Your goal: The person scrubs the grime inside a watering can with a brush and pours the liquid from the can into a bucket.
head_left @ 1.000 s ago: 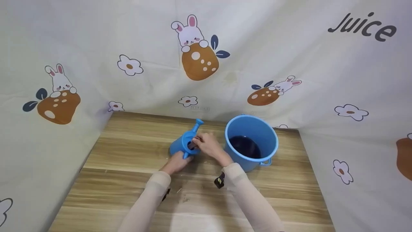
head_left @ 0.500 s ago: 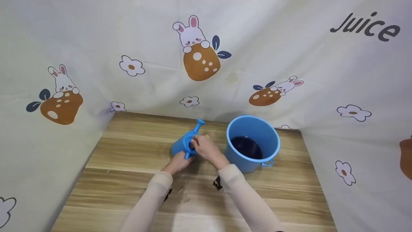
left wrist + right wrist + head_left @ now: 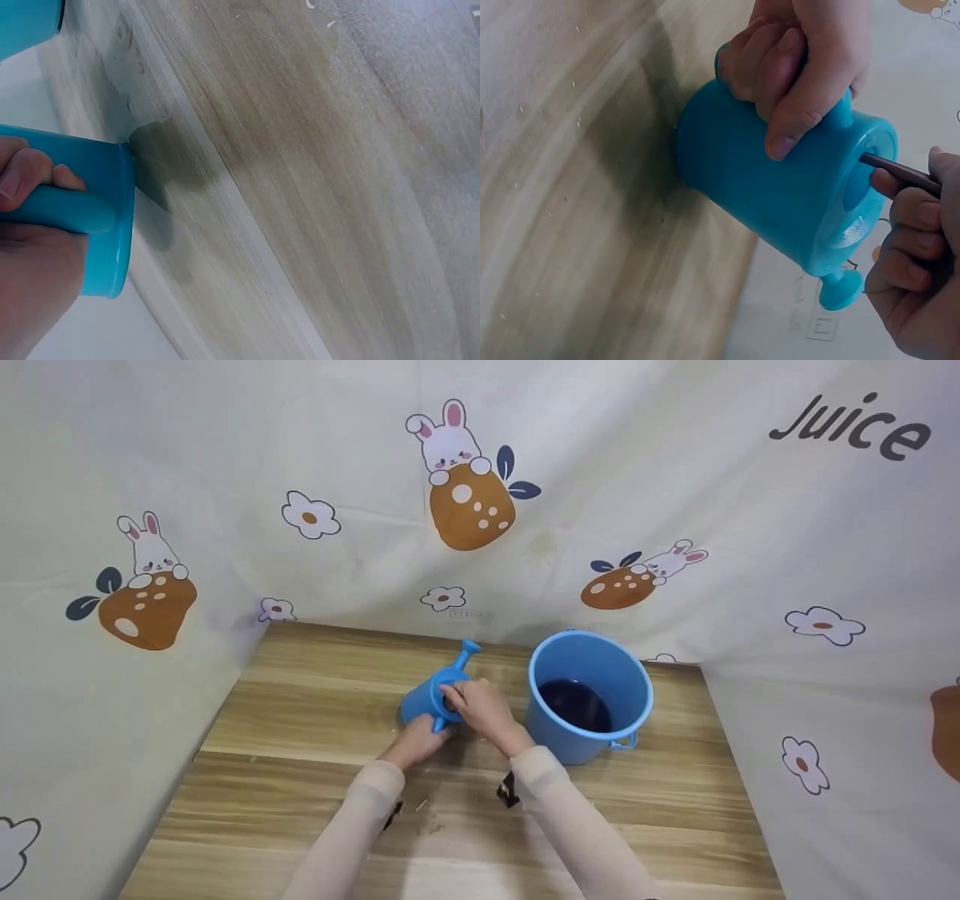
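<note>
A blue watering can (image 3: 417, 703) stands on the wooden table, its spout towards the back wall. My left hand (image 3: 415, 740) grips the can's handle, fingers curled round it, as the left wrist view also shows. Over the can's mouth is my right hand (image 3: 486, 709). In the right wrist view it pinches a thin, dark, flat strip (image 3: 904, 175) between thumb and fingers. One end of the strip is at the can's top opening; its exact kind cannot be told. In the head view the right hand hides the strip.
To the right of the can stands a blue bucket (image 3: 589, 641) with dark liquid (image 3: 576, 705) in it. Its handle hangs at the right. A patterned cloth wall (image 3: 360, 562) closes off the back and sides. Small wet-looking marks lie on the wooden table (image 3: 300, 787).
The right hand has shifted slightly over the can's mouth. The dark strip, visible in the head view a second ago, is now hidden there. The left hand keeps its grip on the handle.
</note>
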Tool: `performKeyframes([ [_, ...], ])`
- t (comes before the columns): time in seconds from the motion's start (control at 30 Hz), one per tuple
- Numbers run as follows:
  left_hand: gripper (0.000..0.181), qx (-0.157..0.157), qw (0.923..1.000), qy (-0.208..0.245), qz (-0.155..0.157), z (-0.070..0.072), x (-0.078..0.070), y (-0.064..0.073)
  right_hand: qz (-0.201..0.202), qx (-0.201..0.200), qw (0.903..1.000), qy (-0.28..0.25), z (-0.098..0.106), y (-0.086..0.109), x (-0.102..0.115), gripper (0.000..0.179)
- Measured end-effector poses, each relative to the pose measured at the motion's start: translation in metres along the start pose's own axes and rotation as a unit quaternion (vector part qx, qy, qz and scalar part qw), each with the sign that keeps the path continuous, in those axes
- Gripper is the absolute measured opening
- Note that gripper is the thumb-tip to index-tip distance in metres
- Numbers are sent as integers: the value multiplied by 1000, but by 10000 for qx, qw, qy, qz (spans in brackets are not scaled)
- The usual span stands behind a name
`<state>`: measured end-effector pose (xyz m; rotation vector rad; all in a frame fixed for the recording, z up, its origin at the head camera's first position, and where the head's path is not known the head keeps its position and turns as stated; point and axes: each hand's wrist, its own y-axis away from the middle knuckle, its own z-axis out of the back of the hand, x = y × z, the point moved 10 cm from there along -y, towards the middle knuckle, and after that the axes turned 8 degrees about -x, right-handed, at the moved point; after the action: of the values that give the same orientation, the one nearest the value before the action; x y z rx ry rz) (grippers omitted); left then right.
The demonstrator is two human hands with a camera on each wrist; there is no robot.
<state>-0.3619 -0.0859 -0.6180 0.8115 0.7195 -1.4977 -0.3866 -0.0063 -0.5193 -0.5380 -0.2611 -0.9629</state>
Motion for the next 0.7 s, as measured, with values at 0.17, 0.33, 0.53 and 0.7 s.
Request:
performKeyframes([
  [0.17, 38, -36, 10000, 15, 75, 0, 2, 0, -180, -153, 9979, -601, 4, 2, -8, 46],
  [0.33, 37, -17, 10000, 18, 59, -1, 2, -1, -390, -333, 9944, -923, 12, 3, -15, 47],
  [0.53, 37, -40, 10000, -8, 89, -1, 4, -1, -543, -357, 9911, -1164, 20, 5, -18, 48],
  [0.7, 36, -86, 9999, -77, 12, 1, 2, 0, -595, -466, 9881, -1336, 27, 7, -20, 46],
])
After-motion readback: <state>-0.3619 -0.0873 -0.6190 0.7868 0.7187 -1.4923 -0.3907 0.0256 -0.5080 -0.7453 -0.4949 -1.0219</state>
